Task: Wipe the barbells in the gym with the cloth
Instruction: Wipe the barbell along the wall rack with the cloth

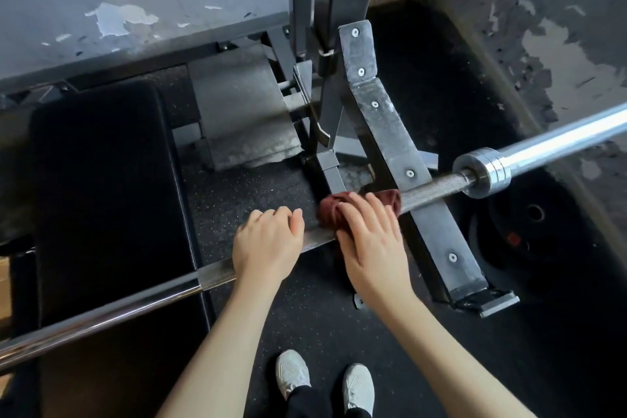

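My right hand [369, 241] is draped over the dark red cloth [334, 209], fingers curved down around it so the cloth sits bunched against the barbell [437, 188]. Just beside it, my left hand [268, 241] grips the bare knurled part of the bar, fingers curled over the top. The bar runs diagonally from lower left to upper right, and it rests across the scuffed rack arm [390, 132] right next to the cloth. Further right there's the shiny collar and sleeve [485, 173]. A black bench pad [101, 180] sits under the left stretch of the bar, and a weight plate [515, 237] lies on the rubber floor [305, 316] near the rack's foot. My grey sneakers [291, 373] are down at the bottom.
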Demonstrator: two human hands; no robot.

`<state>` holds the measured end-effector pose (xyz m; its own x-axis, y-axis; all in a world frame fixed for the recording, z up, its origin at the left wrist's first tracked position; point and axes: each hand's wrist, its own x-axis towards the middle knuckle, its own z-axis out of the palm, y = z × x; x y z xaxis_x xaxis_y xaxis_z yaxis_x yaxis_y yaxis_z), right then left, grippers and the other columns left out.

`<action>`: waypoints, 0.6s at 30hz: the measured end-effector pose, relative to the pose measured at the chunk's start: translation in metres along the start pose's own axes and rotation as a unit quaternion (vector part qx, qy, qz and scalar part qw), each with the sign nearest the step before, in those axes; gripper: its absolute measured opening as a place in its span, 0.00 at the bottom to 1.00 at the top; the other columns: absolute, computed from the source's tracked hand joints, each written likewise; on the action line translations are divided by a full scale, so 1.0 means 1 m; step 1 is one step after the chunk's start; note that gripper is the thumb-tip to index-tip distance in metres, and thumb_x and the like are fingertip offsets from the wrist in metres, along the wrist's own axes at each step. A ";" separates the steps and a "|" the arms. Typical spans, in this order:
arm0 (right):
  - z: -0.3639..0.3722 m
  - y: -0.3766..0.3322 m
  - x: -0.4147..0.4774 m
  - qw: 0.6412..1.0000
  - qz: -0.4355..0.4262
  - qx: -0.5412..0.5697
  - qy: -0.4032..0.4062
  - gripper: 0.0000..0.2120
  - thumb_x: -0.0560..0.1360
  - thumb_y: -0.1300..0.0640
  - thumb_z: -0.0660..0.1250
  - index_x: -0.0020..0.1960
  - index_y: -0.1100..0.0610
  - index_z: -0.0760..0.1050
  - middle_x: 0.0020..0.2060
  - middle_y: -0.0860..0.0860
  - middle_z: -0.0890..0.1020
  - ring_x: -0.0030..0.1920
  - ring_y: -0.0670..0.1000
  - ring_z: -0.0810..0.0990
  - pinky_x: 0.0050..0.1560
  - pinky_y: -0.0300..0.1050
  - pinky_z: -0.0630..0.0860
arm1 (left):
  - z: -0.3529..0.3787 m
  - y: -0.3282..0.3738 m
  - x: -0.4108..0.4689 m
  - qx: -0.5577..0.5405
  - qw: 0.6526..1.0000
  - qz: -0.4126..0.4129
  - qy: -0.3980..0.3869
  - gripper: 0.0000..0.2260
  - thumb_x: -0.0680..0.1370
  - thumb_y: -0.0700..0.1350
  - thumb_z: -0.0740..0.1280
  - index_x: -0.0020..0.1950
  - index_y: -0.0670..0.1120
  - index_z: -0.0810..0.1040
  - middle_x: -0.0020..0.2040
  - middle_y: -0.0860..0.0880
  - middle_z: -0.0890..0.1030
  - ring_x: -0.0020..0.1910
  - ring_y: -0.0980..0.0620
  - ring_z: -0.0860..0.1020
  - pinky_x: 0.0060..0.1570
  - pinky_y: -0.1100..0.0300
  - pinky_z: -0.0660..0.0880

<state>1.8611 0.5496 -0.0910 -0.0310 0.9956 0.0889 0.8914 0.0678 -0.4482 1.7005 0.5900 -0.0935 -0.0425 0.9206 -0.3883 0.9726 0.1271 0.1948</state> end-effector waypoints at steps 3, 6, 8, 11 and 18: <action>-0.018 0.036 0.008 0.996 -0.071 -0.052 -0.034 0.18 0.76 0.48 0.59 0.62 0.54 0.75 0.66 0.52 0.76 0.68 0.57 0.71 0.71 0.53 0.61 | 0.001 0.001 -0.001 0.007 1.000 0.000 0.002 0.22 0.82 0.55 0.45 0.46 0.49 0.75 0.49 0.51 0.81 0.54 0.48 0.74 0.51 0.52 0.72; -0.036 0.070 0.024 0.995 0.098 -0.019 0.023 0.17 0.76 0.48 0.58 0.59 0.55 0.76 0.68 0.56 0.72 0.70 0.60 0.66 0.73 0.60 0.59 | 0.001 0.002 -0.002 0.004 1.000 -0.002 0.007 0.20 0.82 0.54 0.45 0.43 0.49 0.73 0.48 0.51 0.81 0.53 0.48 0.74 0.50 0.53 0.72; -0.029 0.060 0.028 0.982 0.179 0.010 0.067 0.16 0.76 0.51 0.58 0.59 0.57 0.76 0.69 0.58 0.71 0.71 0.61 0.64 0.73 0.58 0.57 | 0.001 0.002 -0.003 0.003 1.000 -0.001 0.009 0.19 0.82 0.54 0.46 0.42 0.50 0.71 0.47 0.50 0.81 0.53 0.47 0.74 0.49 0.52 0.73; -0.006 0.016 0.014 0.994 0.091 0.019 0.053 0.16 0.75 0.53 0.58 0.57 0.59 0.78 0.62 0.54 0.77 0.67 0.60 0.69 0.70 0.59 0.62 | 0.001 0.000 -0.002 0.013 1.000 0.002 0.005 0.20 0.83 0.55 0.46 0.42 0.49 0.73 0.48 0.51 0.81 0.53 0.47 0.74 0.49 0.52 0.73; -0.032 0.062 0.014 0.996 -0.042 -0.042 -0.063 0.17 0.76 0.53 0.58 0.63 0.55 0.73 0.65 0.50 0.76 0.68 0.55 0.71 0.72 0.54 0.64 | 0.001 0.001 -0.004 0.019 1.000 0.003 0.001 0.20 0.82 0.55 0.45 0.41 0.50 0.71 0.47 0.51 0.81 0.53 0.48 0.74 0.48 0.53 0.73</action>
<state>1.9304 0.5659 -0.0897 -0.1593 0.9872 0.0083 0.9178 0.1512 -0.3670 1.7023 0.5859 -0.0924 -0.0372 0.9218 -0.3860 0.9810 0.1073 0.1618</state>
